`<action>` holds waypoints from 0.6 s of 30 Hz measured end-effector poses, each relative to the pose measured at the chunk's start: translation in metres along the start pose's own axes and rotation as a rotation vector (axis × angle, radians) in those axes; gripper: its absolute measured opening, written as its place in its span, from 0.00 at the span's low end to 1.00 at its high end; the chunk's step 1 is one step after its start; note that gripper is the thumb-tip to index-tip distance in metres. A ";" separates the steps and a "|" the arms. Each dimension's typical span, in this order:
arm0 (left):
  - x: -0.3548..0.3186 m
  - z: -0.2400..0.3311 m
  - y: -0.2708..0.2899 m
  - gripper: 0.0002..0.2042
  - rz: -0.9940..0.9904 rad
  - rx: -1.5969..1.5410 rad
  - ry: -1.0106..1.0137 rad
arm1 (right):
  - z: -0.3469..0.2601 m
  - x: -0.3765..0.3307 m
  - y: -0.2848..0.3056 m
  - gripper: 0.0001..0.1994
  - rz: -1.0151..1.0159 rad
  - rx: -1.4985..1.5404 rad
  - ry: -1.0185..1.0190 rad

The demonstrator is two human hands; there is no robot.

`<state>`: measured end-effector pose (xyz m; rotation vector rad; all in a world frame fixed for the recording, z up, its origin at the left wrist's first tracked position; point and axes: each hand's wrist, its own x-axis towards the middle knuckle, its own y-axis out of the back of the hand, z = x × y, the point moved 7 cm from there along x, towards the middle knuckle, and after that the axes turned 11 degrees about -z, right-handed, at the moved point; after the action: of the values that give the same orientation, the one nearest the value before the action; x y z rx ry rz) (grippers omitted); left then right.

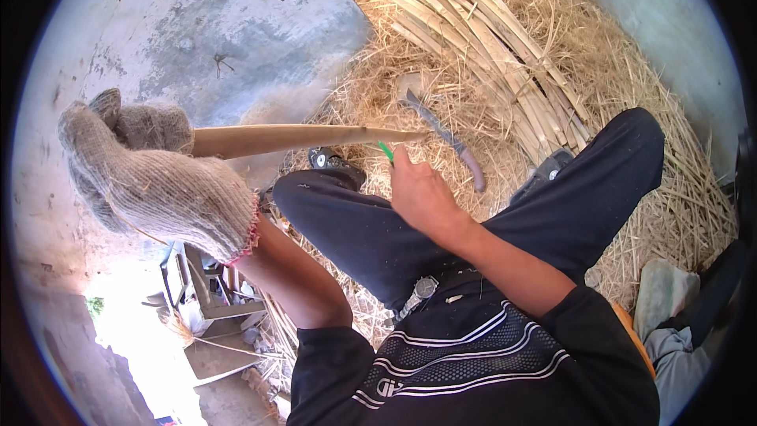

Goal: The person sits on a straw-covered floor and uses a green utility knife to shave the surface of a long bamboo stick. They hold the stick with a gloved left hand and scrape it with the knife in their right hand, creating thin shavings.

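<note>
My left hand, in a grey-brown knit glove with a red-edged cuff, is raised at the left. Its fingers wrap around one end of a long, pale wooden strip, perhaps bamboo. The strip points right, level across the space above my feet, and narrows toward its far end. My bare right hand is closed on a small green-handled tool just beneath that narrow end. Most of the tool is hidden in my fist, so its kind is unclear. Beyond, a large curved knife with a brownish-purple handle lies on the straw.
A bundle of split strips lies on shavings ahead to the right. A worn whitewashed wall rises at the left. A metal wristwatch rests near my waist. A dark frame stands behind my left arm; grey cloth lies at lower right.
</note>
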<state>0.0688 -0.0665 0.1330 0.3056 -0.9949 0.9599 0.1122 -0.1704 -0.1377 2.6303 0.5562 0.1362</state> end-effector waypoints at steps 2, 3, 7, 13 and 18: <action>0.008 -0.010 0.007 0.14 -0.026 -0.020 0.039 | 0.001 0.002 0.007 0.11 -0.020 -0.025 0.003; 0.011 -0.014 0.008 0.14 -0.039 -0.031 0.058 | -0.007 -0.002 0.009 0.10 -0.002 -0.031 0.039; 0.007 -0.007 0.012 0.14 -0.005 0.090 0.022 | -0.052 -0.006 0.008 0.10 0.016 0.117 0.246; 0.018 -0.028 0.016 0.16 -0.029 0.101 0.054 | 0.103 0.026 -0.032 0.10 -0.024 -0.146 -0.100; 0.026 -0.037 0.032 0.18 -0.004 0.211 0.026 | 0.031 0.025 -0.023 0.11 -0.012 0.030 0.164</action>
<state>0.0697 -0.0115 0.1277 0.4698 -0.8707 1.0651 0.1322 -0.1539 -0.1759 2.6598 0.6333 0.3450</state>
